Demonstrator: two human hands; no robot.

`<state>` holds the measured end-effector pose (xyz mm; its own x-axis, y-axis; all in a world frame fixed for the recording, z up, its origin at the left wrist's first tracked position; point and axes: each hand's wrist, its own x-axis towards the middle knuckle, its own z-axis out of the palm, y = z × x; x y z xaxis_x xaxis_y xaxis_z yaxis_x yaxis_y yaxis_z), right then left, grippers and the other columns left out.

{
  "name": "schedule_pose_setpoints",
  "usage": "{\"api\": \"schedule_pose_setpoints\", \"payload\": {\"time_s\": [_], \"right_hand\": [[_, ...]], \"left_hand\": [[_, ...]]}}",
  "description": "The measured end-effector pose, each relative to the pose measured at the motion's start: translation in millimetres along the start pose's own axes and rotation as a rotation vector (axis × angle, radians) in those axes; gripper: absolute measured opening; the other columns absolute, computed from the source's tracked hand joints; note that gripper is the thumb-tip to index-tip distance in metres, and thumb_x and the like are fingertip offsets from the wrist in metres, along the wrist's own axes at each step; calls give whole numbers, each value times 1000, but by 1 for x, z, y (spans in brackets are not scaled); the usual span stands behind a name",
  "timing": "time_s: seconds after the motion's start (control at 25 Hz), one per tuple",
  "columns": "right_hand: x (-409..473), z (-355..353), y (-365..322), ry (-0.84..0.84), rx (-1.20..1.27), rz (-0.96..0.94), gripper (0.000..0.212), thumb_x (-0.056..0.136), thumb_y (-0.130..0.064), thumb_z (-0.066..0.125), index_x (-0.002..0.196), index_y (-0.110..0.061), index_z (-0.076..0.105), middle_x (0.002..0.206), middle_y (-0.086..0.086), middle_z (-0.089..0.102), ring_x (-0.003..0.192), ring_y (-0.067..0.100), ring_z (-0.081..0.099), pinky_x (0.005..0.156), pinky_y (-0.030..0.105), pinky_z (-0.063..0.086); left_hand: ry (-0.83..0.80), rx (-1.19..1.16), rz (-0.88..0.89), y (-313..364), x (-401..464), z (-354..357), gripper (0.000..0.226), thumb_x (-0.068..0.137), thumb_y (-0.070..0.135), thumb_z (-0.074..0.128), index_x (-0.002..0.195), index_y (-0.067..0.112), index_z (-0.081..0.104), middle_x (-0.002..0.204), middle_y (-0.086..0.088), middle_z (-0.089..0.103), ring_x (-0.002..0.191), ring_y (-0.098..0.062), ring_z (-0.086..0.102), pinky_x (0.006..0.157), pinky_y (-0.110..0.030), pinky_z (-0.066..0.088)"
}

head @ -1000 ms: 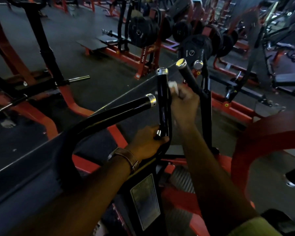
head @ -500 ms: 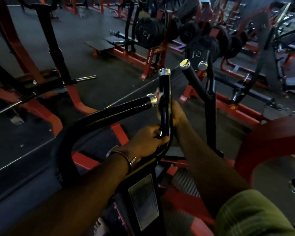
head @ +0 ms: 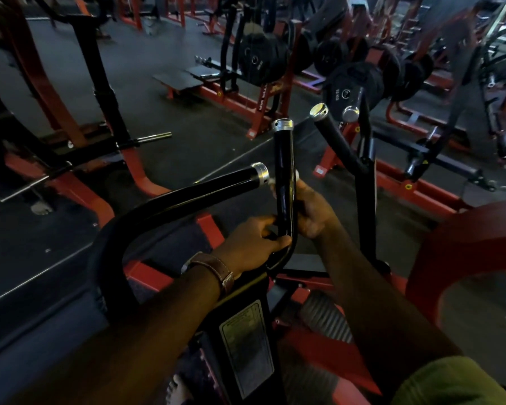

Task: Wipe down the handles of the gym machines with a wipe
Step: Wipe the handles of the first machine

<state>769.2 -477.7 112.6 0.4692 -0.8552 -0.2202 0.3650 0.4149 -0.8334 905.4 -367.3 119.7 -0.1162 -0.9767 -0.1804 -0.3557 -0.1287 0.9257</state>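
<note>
- 2 hands work on 1 landmark, the upright handle, a glossy black bar with a silver cap at its top.
- Left hand is closed around the bend at the foot of the upright handle, thumb lying across the front, steadying it.
- Right hand is curled tight against the right side of the upright handle, about halfway up, pressing the wipe to it; only white scraps of the wipe peek out on either side of the bar.
- Left of the upright handle, the angled handle reaches almost to it, cap near the wipe; right of it, apart, stands the slanted grip.
- To do this stroke well, I would wrap the wipe fully round the bar, squeeze evenly, and draw along the whole length up to the cap, twisting to reach the far side.
- Left hand's anchor looks worth keeping so the bar does not swing.
</note>
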Motion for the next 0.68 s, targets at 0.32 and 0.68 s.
{"api": "schedule_pose_setpoints", "payload": {"time_s": [0.32, 0.68], "right_hand": [[19, 32, -21, 55, 10, -136, 33, 98, -32, 54, 90, -11, 78, 88, 1, 73, 74, 8, 66, 75, 23, 52], [27, 31, -20, -11, 91, -156, 31, 93, -31, 54, 85, -9, 75, 83, 4, 69, 72, 10, 64, 70, 21, 52]], "left_hand": [[12, -46, -13, 0, -1, 0, 36, 93, 27, 69, 129, 25, 62, 102, 1, 75, 88, -12, 73, 80, -25, 58], [-34, 50, 6, 1, -4, 1, 37, 99, 34, 59, 135, 31, 55, 111, 10, 68, 96, -5, 67, 78, -17, 51]]}}
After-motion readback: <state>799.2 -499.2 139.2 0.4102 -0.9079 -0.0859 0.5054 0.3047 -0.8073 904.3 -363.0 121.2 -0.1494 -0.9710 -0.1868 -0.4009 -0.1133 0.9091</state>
